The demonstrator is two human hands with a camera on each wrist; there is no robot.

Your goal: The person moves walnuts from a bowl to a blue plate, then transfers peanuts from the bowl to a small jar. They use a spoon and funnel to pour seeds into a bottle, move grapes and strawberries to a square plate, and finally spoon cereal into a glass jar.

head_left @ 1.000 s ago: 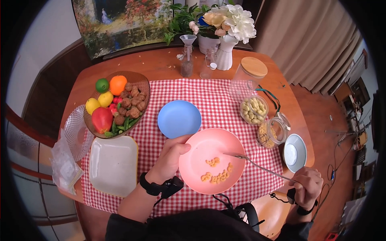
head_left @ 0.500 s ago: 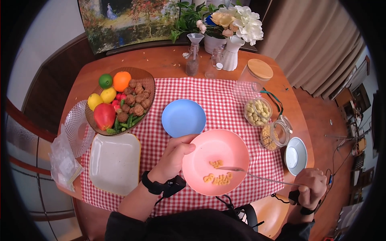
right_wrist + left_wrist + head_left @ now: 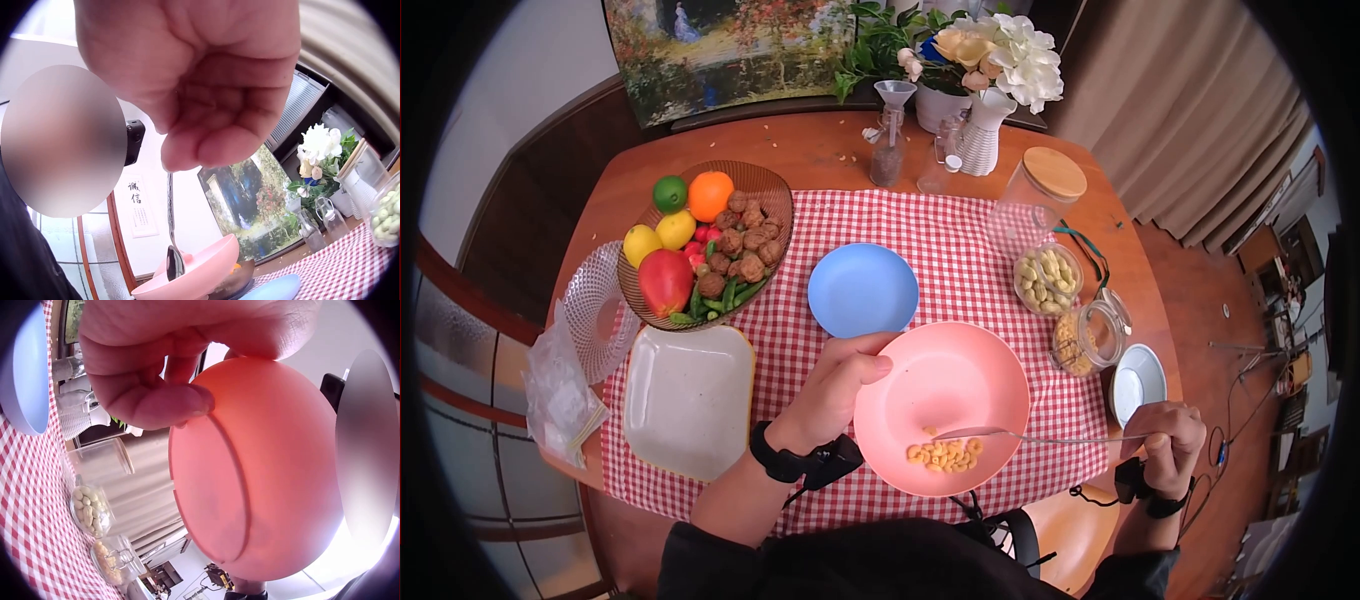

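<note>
My left hand (image 3: 828, 390) grips the pink plate (image 3: 940, 375) by its left rim, thumb on top; the left wrist view shows the curled fingers (image 3: 181, 407) under the plate's base (image 3: 209, 494). The plate is held above the checked cloth, tilted toward me. Small yellow-orange pieces (image 3: 945, 456) lie together in its lower part. My right hand (image 3: 1168, 440) pinches the end of a metal spoon (image 3: 1060, 440), whose bowl rests in or just over the plate beside the pieces. In the right wrist view the spoon (image 3: 175, 262) points down into the plate (image 3: 215, 262).
A blue plate (image 3: 863, 290) lies behind the pink one. To the left are a white dish (image 3: 688, 400) and a basket of fruit and vegetables (image 3: 775, 195). At right stand a jar of nuts (image 3: 1047, 280), a jar of yellow pieces (image 3: 1076, 345) and a pale bowl (image 3: 1139, 385).
The spoon's bowl has moved down toward me in the plate, and the scattered pieces are gathered closer together. The plate tilts more toward me. Both hands keep their holds.
</note>
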